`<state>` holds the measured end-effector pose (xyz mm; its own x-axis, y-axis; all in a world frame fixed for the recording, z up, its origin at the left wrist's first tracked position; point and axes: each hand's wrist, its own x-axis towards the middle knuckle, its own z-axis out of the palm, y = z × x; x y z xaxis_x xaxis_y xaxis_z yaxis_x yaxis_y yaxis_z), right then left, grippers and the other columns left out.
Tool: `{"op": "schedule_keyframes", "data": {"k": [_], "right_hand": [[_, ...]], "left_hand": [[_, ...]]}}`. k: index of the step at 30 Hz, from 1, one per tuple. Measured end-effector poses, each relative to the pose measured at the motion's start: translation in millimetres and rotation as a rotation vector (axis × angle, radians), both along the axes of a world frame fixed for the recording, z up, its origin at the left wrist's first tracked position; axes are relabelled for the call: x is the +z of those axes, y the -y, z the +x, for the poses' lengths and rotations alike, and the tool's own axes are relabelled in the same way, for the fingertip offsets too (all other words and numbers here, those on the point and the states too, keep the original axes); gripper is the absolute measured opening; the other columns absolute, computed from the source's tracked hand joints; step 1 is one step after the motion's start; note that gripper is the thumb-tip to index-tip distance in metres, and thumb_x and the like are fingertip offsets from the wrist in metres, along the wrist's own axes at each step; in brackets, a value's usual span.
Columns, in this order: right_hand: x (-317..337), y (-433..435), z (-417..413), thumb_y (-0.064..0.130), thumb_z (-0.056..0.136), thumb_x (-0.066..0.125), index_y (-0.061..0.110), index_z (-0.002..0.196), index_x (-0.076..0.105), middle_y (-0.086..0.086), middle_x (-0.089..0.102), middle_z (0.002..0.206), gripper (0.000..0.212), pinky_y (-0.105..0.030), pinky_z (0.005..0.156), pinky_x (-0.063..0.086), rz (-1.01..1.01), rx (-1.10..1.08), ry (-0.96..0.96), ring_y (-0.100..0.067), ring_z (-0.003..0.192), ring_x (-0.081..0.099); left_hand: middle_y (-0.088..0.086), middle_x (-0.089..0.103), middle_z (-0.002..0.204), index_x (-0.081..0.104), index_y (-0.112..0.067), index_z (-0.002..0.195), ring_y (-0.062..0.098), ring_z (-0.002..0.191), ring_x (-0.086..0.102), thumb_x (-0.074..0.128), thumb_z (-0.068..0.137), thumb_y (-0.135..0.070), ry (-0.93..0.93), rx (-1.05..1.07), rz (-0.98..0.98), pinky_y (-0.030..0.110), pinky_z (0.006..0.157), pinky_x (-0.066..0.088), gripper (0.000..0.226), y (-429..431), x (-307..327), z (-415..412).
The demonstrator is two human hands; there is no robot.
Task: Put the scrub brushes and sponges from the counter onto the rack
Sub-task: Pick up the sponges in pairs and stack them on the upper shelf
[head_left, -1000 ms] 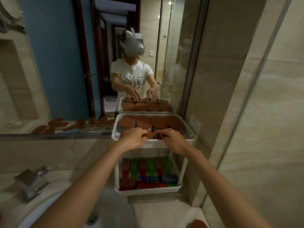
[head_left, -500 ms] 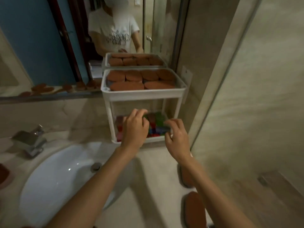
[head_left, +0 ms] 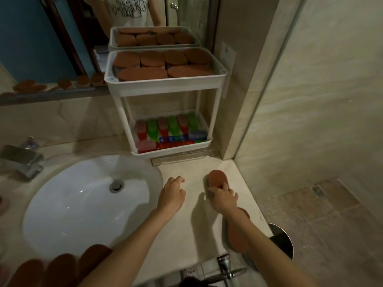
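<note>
A white two-tier rack (head_left: 165,85) stands against the mirror. Its top tray holds several brown oval sponges (head_left: 143,73); its bottom tray holds several red, green and blue scrub brushes (head_left: 173,129). On the counter right of the sink, my right hand (head_left: 222,198) grips a brown oval sponge (head_left: 216,179) by its near end. A second brown sponge (head_left: 236,237) lies under my right forearm. My left hand (head_left: 172,193) hovers over the counter beside it, fingers loosely curled, holding nothing. More brown sponges (head_left: 60,268) lie at the counter's front left edge.
A white round sink (head_left: 83,204) with a chrome faucet (head_left: 22,158) fills the left of the counter. A tiled wall (head_left: 310,100) closes the right side. A metal bin (head_left: 281,241) and a chrome pipe valve (head_left: 226,266) sit below the counter's front edge.
Both hands drew back from the rack's top tray and dropped to the counter. My right hand closed on a brown sponge. The view tilted downward.
</note>
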<state>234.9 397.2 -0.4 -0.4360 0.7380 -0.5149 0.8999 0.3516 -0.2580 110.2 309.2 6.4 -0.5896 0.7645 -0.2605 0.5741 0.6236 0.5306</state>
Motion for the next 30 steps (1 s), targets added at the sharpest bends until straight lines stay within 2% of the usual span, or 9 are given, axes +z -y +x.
{"op": "schedule_keyframes", "data": {"k": [4, 7, 10, 13, 16, 21, 23, 25, 30], "right_hand": [[4.6, 17.4, -8.1, 0.015, 0.092, 0.043, 0.027, 0.133, 0.051, -0.013, 0.033, 0.151, 0.044, -0.041, 0.113, 0.030, -0.067, 0.139, -0.144, -0.034, 0.133, 0.040], [13.0, 21.7, -0.6, -0.004, 0.084, 0.041, 0.013, 0.131, 0.055, -0.014, 0.049, 0.141, 0.052, -0.027, 0.105, 0.035, -0.161, 0.064, -0.349, -0.029, 0.129, 0.047], [9.7, 17.5, 19.6, 0.014, 0.091, 0.047, 0.010, 0.136, 0.044, -0.016, 0.045, 0.139, 0.046, -0.033, 0.105, 0.036, -0.001, -0.135, -0.315, -0.032, 0.128, 0.045], [1.7, 17.5, 44.4, 0.033, 0.089, 0.050, 0.013, 0.141, 0.029, -0.021, 0.035, 0.141, 0.059, -0.045, 0.108, 0.031, 0.133, -0.214, -0.021, -0.039, 0.133, 0.032], [-5.7, 22.1, 61.4, 0.039, 0.090, 0.046, 0.014, 0.143, 0.020, -0.025, 0.035, 0.140, 0.064, -0.049, 0.106, 0.031, 0.088, -0.256, 0.124, -0.043, 0.131, 0.032], [-8.4, 31.0, 62.9, 0.030, 0.087, 0.057, 0.015, 0.148, 0.007, -0.018, 0.034, 0.140, 0.080, -0.046, 0.103, 0.038, -0.019, -0.293, -0.056, -0.038, 0.127, 0.039], [-6.6, 33.4, 56.2, 0.021, 0.084, 0.063, 0.011, 0.148, 0.006, -0.020, 0.029, 0.141, 0.086, -0.045, 0.102, 0.039, 0.000, -0.269, -0.122, -0.038, 0.128, 0.034], [-7.3, 34.9, 49.6, 0.019, 0.080, 0.068, 0.005, 0.144, 0.014, -0.022, 0.032, 0.136, 0.085, -0.043, 0.100, 0.039, 0.035, -0.258, -0.128, -0.038, 0.126, 0.035], [-8.1, 34.2, 36.2, 0.017, 0.085, 0.055, 0.008, 0.119, 0.046, -0.015, 0.055, 0.122, 0.037, -0.038, 0.093, 0.036, 0.201, -0.167, -0.042, -0.033, 0.114, 0.045]], "left_hand": [[0.014, 0.052, 0.130, 0.051, -0.013, 0.128, 0.028, 0.118, 0.053, 0.040, 0.092, -0.005, 0.063, 0.034, -0.051, 0.032, 0.099, 0.040, 0.039, 4.8, -9.1, -1.0], [0.016, 0.050, 0.133, 0.048, -0.010, 0.130, 0.032, 0.119, 0.052, 0.038, 0.093, -0.009, 0.106, 0.070, -0.099, 0.035, 0.098, 0.042, 0.038, 5.3, -14.8, 0.4], [0.019, 0.046, 0.135, 0.037, -0.005, 0.134, 0.036, 0.121, 0.050, 0.047, 0.092, -0.025, 0.171, 0.111, -0.153, 0.038, 0.101, 0.043, 0.048, 2.0, -14.2, 9.2], [0.019, 0.039, 0.142, 0.024, -0.006, 0.143, 0.036, 0.130, 0.042, 0.059, 0.086, -0.039, 0.190, 0.126, -0.184, 0.038, 0.104, 0.037, 0.074, -0.8, -13.2, 24.3], [0.018, 0.032, 0.149, 0.012, -0.008, 0.148, 0.035, 0.136, 0.035, 0.066, 0.084, -0.031, 0.213, 0.138, -0.155, 0.039, 0.109, 0.033, 0.088, -2.2, -16.0, 38.4], [0.019, 0.017, 0.155, -0.011, -0.011, 0.150, 0.030, 0.144, 0.020, 0.065, 0.085, -0.009, 0.341, 0.189, -0.110, 0.035, 0.111, 0.029, 0.100, -4.3, -13.0, 48.4], [0.020, 0.022, 0.153, -0.005, -0.008, 0.150, 0.031, 0.141, 0.026, 0.070, 0.081, -0.014, 0.329, 0.169, -0.147, 0.033, 0.110, 0.031, 0.102, -4.1, -13.2, 43.7], [0.018, 0.033, 0.148, 0.013, -0.004, 0.147, 0.032, 0.135, 0.037, 0.076, 0.075, -0.023, 0.302, 0.157, -0.195, 0.034, 0.106, 0.037, 0.098, -1.4, -14.7, 37.5], [0.013, 0.046, 0.140, 0.041, -0.013, 0.139, 0.029, 0.125, 0.049, 0.080, 0.062, -0.031, 0.416, 0.193, -0.232, 0.035, 0.100, 0.047, 0.088, 10.1, -22.7, 26.8]]}}
